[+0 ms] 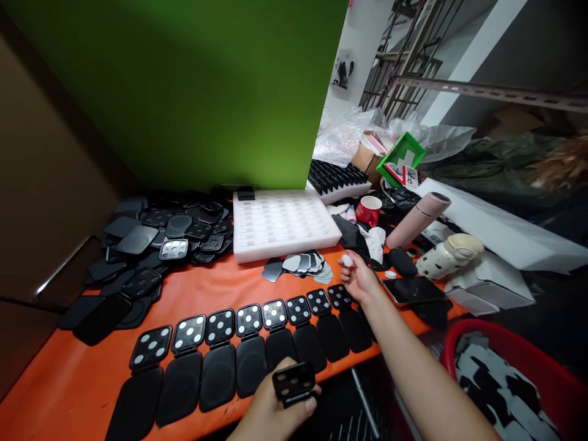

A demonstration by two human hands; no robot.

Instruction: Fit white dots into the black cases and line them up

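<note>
Near the front edge of the table, my left hand [280, 407] is closed around a black hinged case [294, 381], its dotted square face up; the dots look dark. My right hand [361, 278] reaches out past the row and pinches a small white round piece [347, 261]. Between the hands runs a row of opened black hinged cases [220, 326], their upper halves marked with white dots and their lower halves plain black. Just left of my right hand lies a fanned pile of thin silvery plates [305, 264].
A heap of black cases [179, 226] covers the table's left. Behind stand a white foam tray [285, 223] and green panel [206, 92]. To the right are a red mug [369, 211], pink bottle [418, 220], phone [416, 290] and red tub [452, 343] of black and white pieces.
</note>
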